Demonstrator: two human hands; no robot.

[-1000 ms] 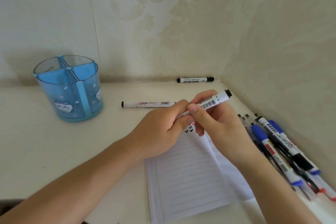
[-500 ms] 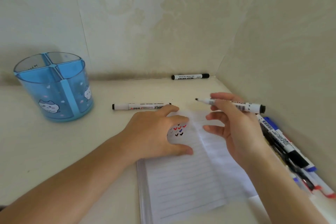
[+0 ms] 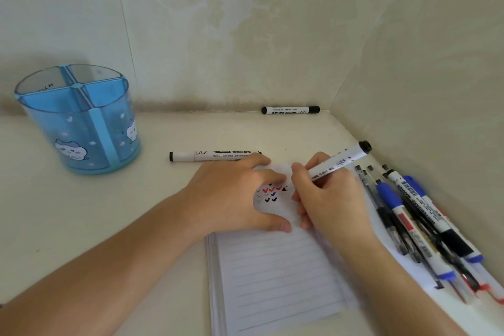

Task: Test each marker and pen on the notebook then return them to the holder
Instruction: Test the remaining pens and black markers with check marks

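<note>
A white marker (image 3: 338, 162) with a black end tilts, tip at red, blue and black ticks on the lined notebook (image 3: 275, 267). The right hand (image 3: 327, 199) grips the marker; the left hand (image 3: 234, 196) presses flat, fingers spread, on the page.

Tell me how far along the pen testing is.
Done: red, blue and black ticks on the notebook. In hand: the right hand holds a marker, tip at the page; the left hand presses the notebook. Left: no pen shows in the holder; two markers and a pen pile lie on the desk.
</note>
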